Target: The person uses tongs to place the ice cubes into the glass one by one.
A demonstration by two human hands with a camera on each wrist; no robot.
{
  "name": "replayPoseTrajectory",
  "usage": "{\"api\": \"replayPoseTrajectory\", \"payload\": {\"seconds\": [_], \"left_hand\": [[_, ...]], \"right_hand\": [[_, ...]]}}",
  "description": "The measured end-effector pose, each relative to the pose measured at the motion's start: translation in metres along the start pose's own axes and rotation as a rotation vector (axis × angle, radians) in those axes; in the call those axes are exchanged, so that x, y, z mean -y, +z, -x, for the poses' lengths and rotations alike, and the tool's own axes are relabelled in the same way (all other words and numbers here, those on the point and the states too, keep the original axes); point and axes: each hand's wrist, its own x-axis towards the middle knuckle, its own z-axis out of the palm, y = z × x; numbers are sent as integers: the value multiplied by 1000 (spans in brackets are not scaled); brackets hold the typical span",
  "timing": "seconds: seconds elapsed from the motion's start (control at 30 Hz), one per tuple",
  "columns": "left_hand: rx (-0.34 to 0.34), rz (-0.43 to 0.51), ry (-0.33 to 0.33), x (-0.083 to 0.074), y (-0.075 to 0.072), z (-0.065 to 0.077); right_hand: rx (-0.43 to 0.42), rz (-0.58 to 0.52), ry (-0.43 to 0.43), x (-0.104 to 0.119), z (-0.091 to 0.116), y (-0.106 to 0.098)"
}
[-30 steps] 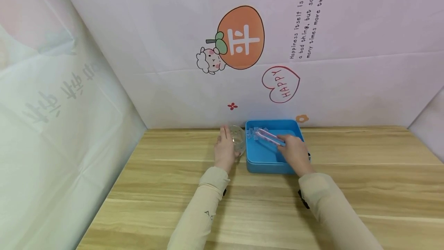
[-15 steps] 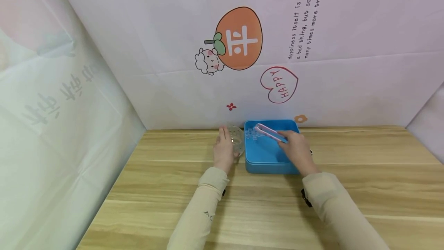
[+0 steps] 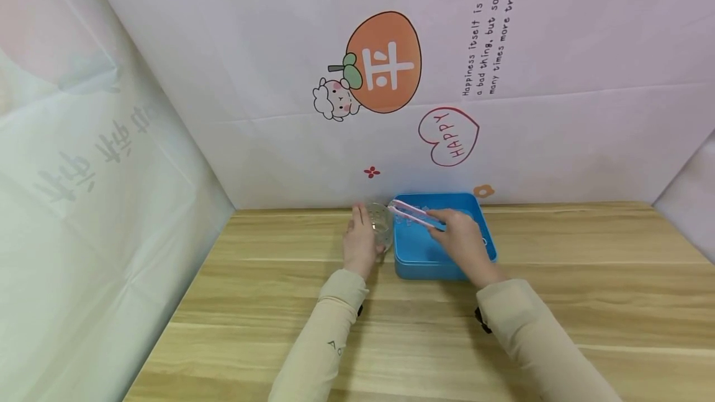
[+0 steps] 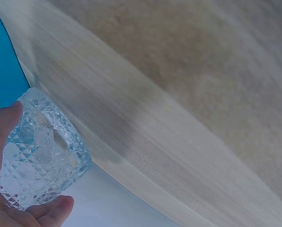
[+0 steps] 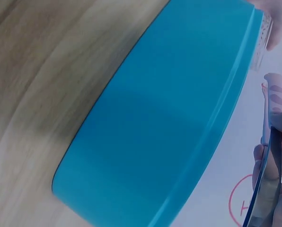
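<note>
My left hand (image 3: pixel 360 244) holds a clear cut-glass tumbler (image 3: pixel 382 228) against the left side of a blue box (image 3: pixel 430 270). In the left wrist view, thumb and fingers reach round the faceted glass (image 4: pixel 46 151). My right hand (image 3: pixel 462 241) pinches tongs (image 3: pixel 412 208) with pink-and-white tips and a shiny metal handle (image 5: pixel 269 175). Their tips are right at the tumbler's rim, over the box's left edge. I cannot tell whether they grip anything. Several small clear cubes (image 3: pixel 403 221) lie in the box's back left corner, partly hidden under the tongs.
Box and tumbler stand at the back of a wood-grain table (image 3: pixel 268 303), close to a white printed sheet (image 3: pixel 268 160) hanging behind. Another pale sheet (image 3: pixel 128 253) closes off the left side. The box walls rise around the cubes.
The tongs dipped among the cubes, lifted, then moved left from the box to the tumbler's rim with my right hand. My left hand and the tumbler have stayed in place.
</note>
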Motion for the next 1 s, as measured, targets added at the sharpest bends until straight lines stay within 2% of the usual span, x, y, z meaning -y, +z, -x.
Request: {"api": "replayPoseTrajectory", "payload": {"seconds": [0.2, 0.43, 0.8, 1.0], "left_hand": [[-20, -51, 7, 0, 0, 0], [2, -31, -8, 0, 0, -1], [-8, -41, 6, 1, 0, -1], [11, -29, -3, 1, 0, -1]], "right_hand": [[27, -14, -4, 7, 1, 5], [51, 35, -35, 13, 1, 10], [45, 40, -58, 15, 1, 10], [51, 46, -61, 15, 2, 11]]}}
